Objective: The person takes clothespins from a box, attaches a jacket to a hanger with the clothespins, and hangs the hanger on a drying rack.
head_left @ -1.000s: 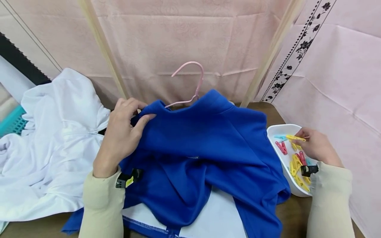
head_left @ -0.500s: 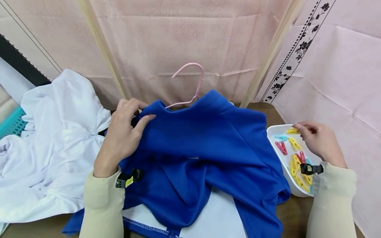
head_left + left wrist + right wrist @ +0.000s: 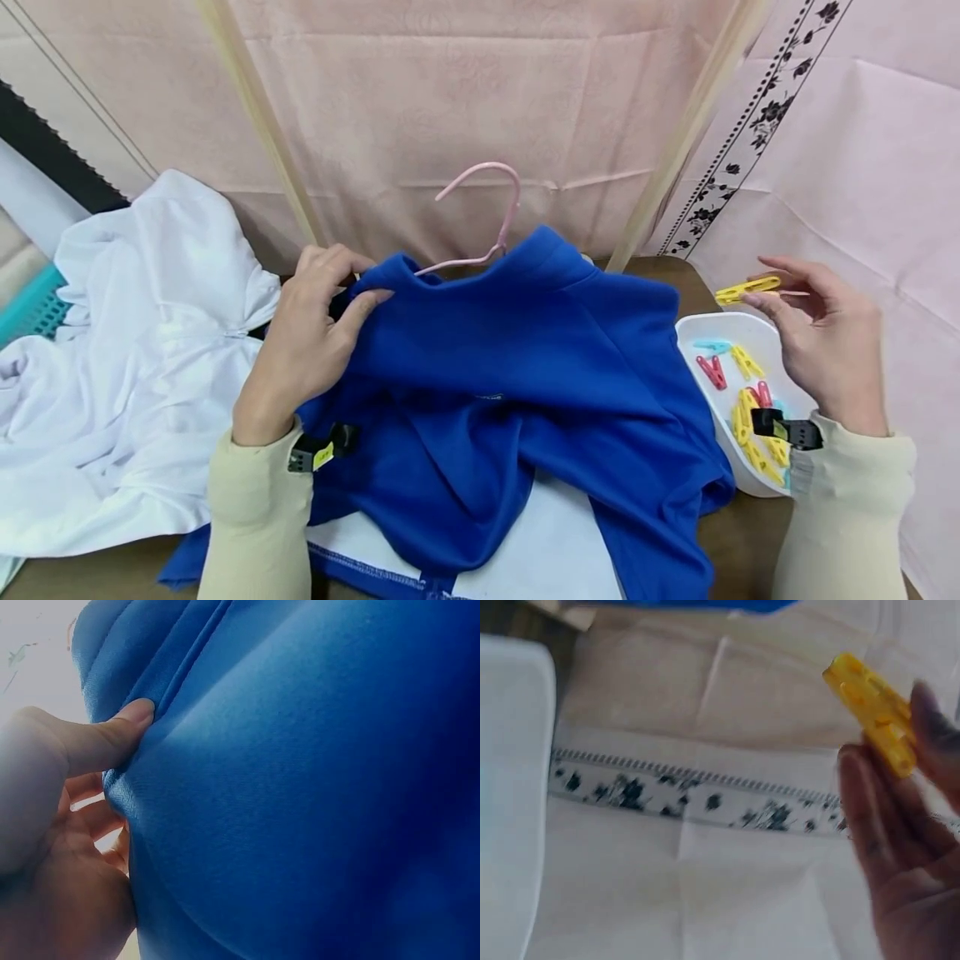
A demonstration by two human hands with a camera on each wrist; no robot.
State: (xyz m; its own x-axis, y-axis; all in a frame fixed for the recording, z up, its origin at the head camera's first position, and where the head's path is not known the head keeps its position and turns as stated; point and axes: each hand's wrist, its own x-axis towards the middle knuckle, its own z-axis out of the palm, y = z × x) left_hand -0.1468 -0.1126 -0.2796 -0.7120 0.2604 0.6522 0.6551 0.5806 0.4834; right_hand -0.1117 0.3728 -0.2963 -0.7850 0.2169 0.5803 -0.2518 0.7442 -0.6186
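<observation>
yellow clothespin (image 3: 738,292) points lengthwise leftward, right hand (image 3: 836,342) pinching; left hand (image 3: 307,342) gripping blue garment (image 3: 487,346).

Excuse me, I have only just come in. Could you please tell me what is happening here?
A person is handling a blue shirt with a pink hanger inside it; the hook sticks out through the collar. The left hand pinches the shirt beside the collar. The right hand holds a yellow clothespin, not on the shirt, near a white tray with more clothespins in it. A white garment lies to the left.
</observation>
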